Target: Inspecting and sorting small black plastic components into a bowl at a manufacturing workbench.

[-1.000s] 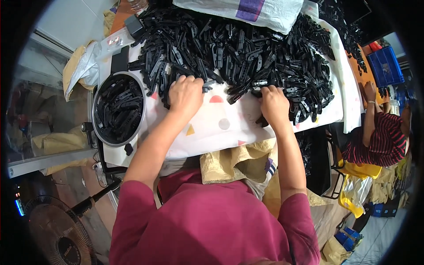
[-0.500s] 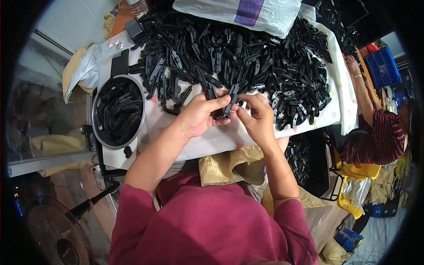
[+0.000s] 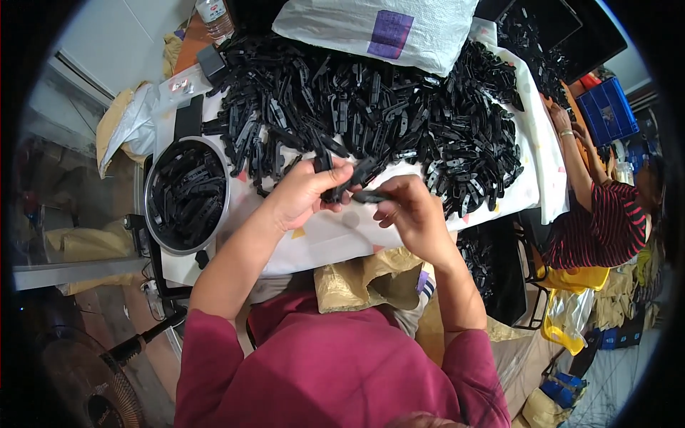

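My left hand (image 3: 305, 191) is closed round several slim black plastic parts (image 3: 332, 173), held upright above the near side of the table. The thumb lies across them. To its right, my right hand (image 3: 414, 216) pinches one small dark plastic piece (image 3: 372, 196) between thumb and fingers. That piece is blurred, and I cannot tell whether it touches the parts in the left hand. Beyond both hands spreads a large heap of similar black plastic parts (image 3: 399, 121) on a white patterned cloth (image 3: 335, 246).
A round metal-rimmed bowl (image 3: 227, 187) of black parts stands at the left. A white woven sack (image 3: 321, 25) lies across the far side. A fan (image 3: 93, 381) is at lower left. At the right, a person in a striped shirt (image 3: 596, 232) works near a blue crate (image 3: 606, 110).
My right hand has drawn slightly away from the left, lower and to the right, with a dark piece in its fingers. My left hand has shifted a little left, still holding its parts.
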